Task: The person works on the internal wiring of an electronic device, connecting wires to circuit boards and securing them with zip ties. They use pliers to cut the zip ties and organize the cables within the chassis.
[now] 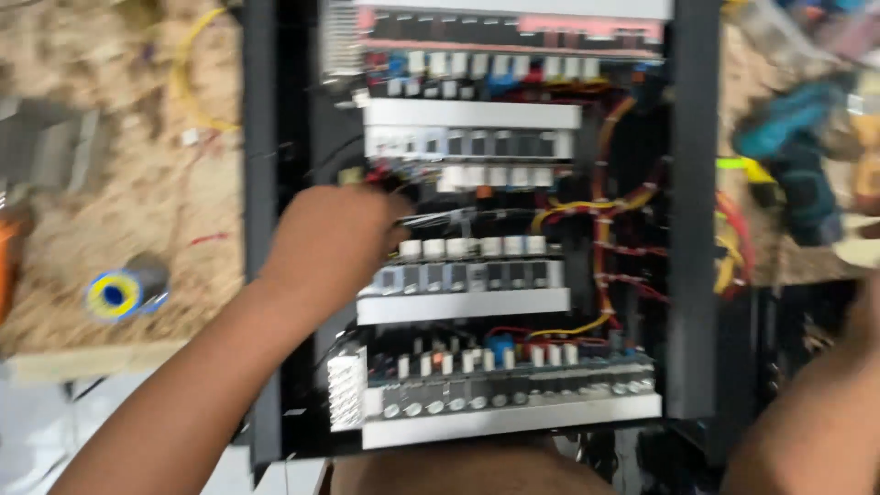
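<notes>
An open black metal chassis lies in front of me, packed with circuit boards, silver heat-sink bars, white capacitors and red and yellow wires. My left hand is curled inside its left middle, fingers closed around something near a bundle of thin wires; blur hides what it grips. My right forearm enters at the lower right beside the chassis wall. Its hand sits at the frame's right edge and is mostly cut off.
The chassis rests on a chipboard bench. A yellow and blue roll lies at the left, with a yellow wire loop above it. A teal power tool and clutter sit at the upper right.
</notes>
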